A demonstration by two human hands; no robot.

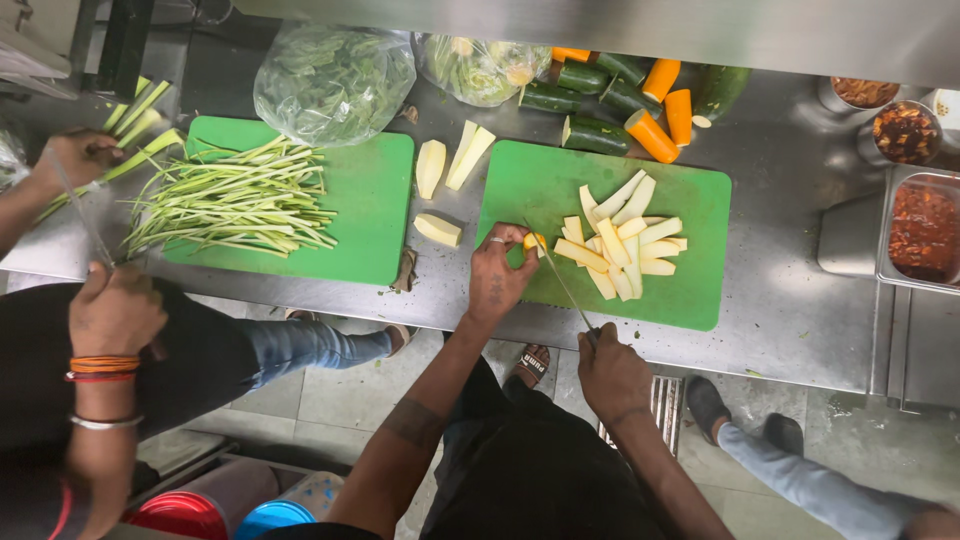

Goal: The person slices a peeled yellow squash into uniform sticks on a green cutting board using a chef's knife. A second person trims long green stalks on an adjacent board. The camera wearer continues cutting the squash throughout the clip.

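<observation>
On right green board point(700, 200): my left hand point(497, 275) pinches yellow piece point(534, 241); right hand point(612, 372) grips knife point(560, 280); blade near fingertips, I judge nick risk.

Bright, even overhead light, soft glare on the steel counter point(790, 320), edges slightly blurred.
</observation>
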